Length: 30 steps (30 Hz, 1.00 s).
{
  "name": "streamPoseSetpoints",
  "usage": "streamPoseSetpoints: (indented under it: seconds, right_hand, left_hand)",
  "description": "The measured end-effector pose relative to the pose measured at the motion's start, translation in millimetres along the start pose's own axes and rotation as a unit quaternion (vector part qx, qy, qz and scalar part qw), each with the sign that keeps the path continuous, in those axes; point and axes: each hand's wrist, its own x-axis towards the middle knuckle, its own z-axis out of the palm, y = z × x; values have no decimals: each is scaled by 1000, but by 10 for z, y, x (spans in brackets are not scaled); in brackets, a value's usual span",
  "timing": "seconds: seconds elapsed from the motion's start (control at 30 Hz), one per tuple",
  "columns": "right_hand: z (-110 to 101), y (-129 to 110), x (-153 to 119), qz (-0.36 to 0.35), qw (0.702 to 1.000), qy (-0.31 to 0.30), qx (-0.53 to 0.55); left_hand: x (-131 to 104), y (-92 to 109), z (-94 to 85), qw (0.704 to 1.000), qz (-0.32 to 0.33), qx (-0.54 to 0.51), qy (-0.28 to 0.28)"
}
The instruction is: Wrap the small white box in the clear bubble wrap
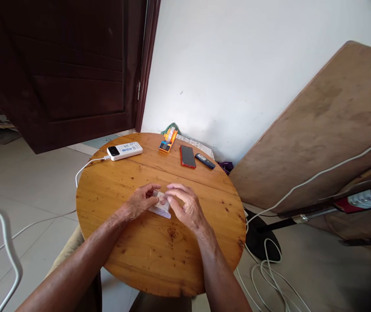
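Observation:
A small pale, clear-looking packet (pixel 163 202) with a pinkish picture on it lies on the round wooden table (pixel 133 255), between my two hands. My left hand (pixel 140 201) has its thumb and fingers closed on the packet's left end. Over the packet's right side, my right hand (pixel 187 204) is curved with thumb and fingers apart; whether its fingertips touch the packet I cannot tell. The packet's exact kind is too small to make out.
Toward the table's far side are a white device (pixel 125 151) with a plugged-in cable, an orange-and-blue tape dispenser (pixel 168 141), a red-edged phone (pixel 188 156) and a dark handset (pixel 205 160). A brown board (pixel 321 125) leans right; white cables (pixel 269 273) coil on the floor.

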Motion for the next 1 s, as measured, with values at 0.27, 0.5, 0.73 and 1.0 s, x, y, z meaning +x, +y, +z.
streamPoseSetpoints:
  seconds: [0.27, 0.5, 0.73, 1.0]
  right_hand:
    - [31, 59, -4, 6, 999, -42, 6]
    - [32, 52, -1, 15, 999, -36, 11]
    - [-7, 4, 17, 104, 992, -63, 38]
    - [-58, -22, 19, 129, 988, -67, 50]
  left_hand:
    - [-3, 5, 5, 1000, 6, 11, 3]
    - [-12, 27, 18, 1000, 3, 28, 9]
    - [-23, 51, 12, 999, -2, 44, 18]
    - [-7, 15, 21, 1000, 0, 22, 22]
